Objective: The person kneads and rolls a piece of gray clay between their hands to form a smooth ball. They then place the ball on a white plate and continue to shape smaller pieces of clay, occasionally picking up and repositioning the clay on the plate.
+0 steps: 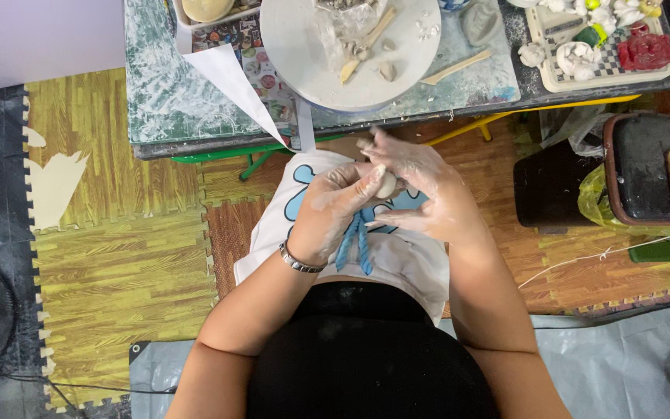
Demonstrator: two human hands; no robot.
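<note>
We see the left hand [333,209] curled around a small pale clay ball [385,185], fingers closed on its left side. The right hand [420,190] covers the ball from the right, palm and fingers pressed against it; both hands are coated in pale slip. The ball sits above the lap, over a white apron [397,256] with blue markings, just near of the table edge [219,143].

A metal bracelet [298,260] circles the left wrist.

Open room lies to the left, over the yellow foam floor mats [118,256]. To the far side, the table bears 1 round white turntable [304,54] carrying wooden tools [366,43] and clay scraps. At far right, a checkered tray [606,70] holds small white pieces. At right, a dark stool [649,167] stands near the right elbow.
</note>
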